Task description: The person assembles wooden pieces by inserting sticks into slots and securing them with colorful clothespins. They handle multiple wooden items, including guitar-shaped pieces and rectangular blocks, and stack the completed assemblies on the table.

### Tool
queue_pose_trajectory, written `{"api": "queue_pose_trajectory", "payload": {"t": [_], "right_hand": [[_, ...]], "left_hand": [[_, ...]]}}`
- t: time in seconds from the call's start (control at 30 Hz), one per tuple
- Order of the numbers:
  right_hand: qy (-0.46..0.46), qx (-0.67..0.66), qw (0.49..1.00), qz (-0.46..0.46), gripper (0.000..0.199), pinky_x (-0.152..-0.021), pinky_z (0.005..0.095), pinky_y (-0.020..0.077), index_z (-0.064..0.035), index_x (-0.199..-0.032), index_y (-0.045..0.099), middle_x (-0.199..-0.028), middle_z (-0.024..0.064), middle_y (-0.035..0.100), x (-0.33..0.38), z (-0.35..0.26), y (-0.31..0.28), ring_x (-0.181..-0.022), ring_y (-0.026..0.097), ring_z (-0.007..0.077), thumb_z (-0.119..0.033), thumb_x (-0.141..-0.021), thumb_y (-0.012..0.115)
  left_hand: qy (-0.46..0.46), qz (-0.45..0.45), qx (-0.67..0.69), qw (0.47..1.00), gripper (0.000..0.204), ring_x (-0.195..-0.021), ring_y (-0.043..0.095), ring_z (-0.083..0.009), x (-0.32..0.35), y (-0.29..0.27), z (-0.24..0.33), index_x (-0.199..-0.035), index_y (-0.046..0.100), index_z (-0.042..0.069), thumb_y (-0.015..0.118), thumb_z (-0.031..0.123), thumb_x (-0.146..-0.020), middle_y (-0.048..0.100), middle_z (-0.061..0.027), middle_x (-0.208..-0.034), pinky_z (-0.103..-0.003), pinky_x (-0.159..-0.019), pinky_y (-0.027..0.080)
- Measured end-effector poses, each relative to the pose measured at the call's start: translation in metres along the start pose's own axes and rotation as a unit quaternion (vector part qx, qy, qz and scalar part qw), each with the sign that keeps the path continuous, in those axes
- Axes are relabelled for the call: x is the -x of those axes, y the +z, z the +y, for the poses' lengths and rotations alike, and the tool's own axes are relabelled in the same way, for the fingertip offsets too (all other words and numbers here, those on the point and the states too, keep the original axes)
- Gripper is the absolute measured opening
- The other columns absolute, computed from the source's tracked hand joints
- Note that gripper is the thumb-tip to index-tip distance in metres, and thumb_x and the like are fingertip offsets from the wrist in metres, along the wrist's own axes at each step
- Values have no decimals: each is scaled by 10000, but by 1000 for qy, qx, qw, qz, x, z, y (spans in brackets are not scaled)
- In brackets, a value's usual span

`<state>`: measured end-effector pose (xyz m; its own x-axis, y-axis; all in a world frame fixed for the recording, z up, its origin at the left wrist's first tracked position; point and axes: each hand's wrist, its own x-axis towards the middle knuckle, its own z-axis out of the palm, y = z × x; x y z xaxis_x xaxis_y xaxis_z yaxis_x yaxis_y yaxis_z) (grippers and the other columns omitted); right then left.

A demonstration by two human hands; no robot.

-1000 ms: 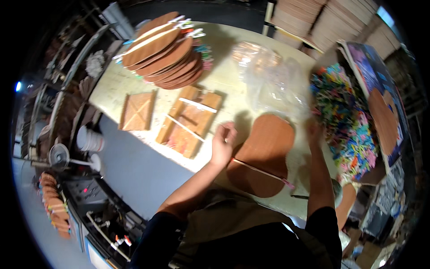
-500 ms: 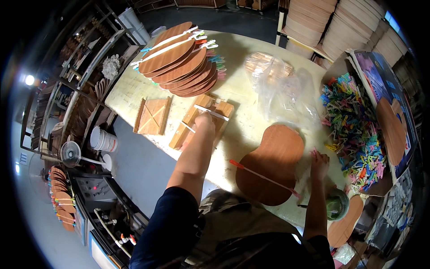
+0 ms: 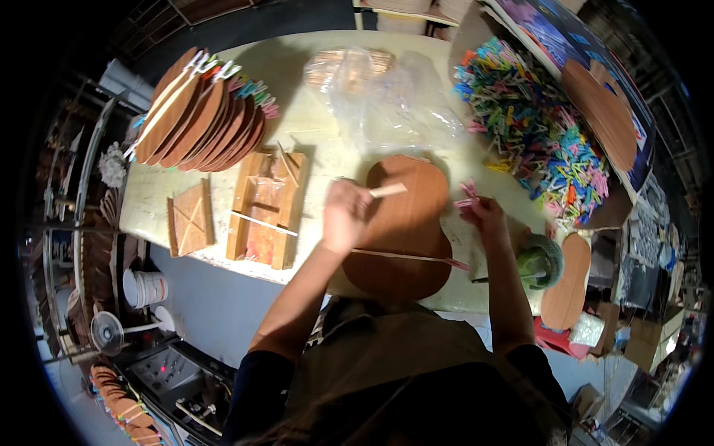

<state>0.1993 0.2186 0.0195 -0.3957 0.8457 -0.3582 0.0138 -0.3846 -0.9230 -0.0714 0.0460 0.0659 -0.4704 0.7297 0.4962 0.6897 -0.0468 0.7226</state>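
A brown, waisted wooden board (image 3: 407, 215), shaped like a small guitar body, lies flat on the table before me. Across its wider near part runs a thin pale strip (image 3: 394, 255), with a pink clothespin (image 3: 457, 264) on its right end; my left forearm hides the other end. My left hand (image 3: 346, 215), slightly blurred, pinches a short pale wooden strip (image 3: 389, 190) over the board's upper left. Just right of the board's waist, my right hand (image 3: 485, 217) has its fingers closed on a pink clothespin (image 3: 467, 195).
Left of the board are a wooden jig (image 3: 294, 208) bearing strips, a small cross-braced panel (image 3: 191, 219) and clipped boards (image 3: 201, 119). Beyond lies a plastic bag (image 3: 401, 111). At right are a box of colourful clothespins (image 3: 528, 126) and a green container (image 3: 541, 262).
My left hand has come from the jig to the board, bringing a wooden strip. The right hand has lifted beside the board with a pink clothespin. My view has turned right.
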Motion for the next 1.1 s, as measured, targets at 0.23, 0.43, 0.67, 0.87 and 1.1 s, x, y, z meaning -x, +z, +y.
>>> {"api": "queue_pose_trajectory", "payload": {"t": [0.23,0.43,0.67,0.87,1.1], "right_hand": [[156,-152,973,-79,181,-823,392,526,54,-1022,540,-1027,199,613,32,20,-4,-916,628,291,-71,-893,532],[166,-204,959,-104,190,-842,390,516,43,-1039,547,-1042,183,616,34,32,-3,-941,625,280,-67,-884,547],[160,-141,968,-129,217,-753,349,519,9,-1031,575,-1006,130,626,42,13,8,-895,623,226,-135,-870,589],[-279,496,812,128,308,-646,381,476,-43,-955,553,-840,142,588,-45,5,4,-753,591,296,-285,-805,672],[-220,420,879,-52,223,-545,276,437,-25,-802,552,-722,71,572,-87,-58,66,-637,552,170,-216,-809,669]], "left_hand": [[71,-173,43,981,44,-993,545,-349,22,56,17,-772,513,15,542,-13,-788,582,-169,-1019,-397,-827,459],[52,-195,78,976,64,-1014,550,-348,24,60,13,-787,542,16,600,-11,-788,591,-158,-1048,-383,-862,453],[56,-192,76,977,71,-1024,549,-341,25,60,11,-795,544,20,610,-2,-783,592,-147,-1049,-381,-888,449],[65,-173,101,977,41,-1001,544,-355,27,63,7,-778,529,24,566,6,-781,593,-153,-1010,-427,-955,399],[83,-174,93,977,57,-1070,532,-335,26,59,5,-769,530,19,577,-13,-769,589,-146,-1037,-387,-912,429]]}}
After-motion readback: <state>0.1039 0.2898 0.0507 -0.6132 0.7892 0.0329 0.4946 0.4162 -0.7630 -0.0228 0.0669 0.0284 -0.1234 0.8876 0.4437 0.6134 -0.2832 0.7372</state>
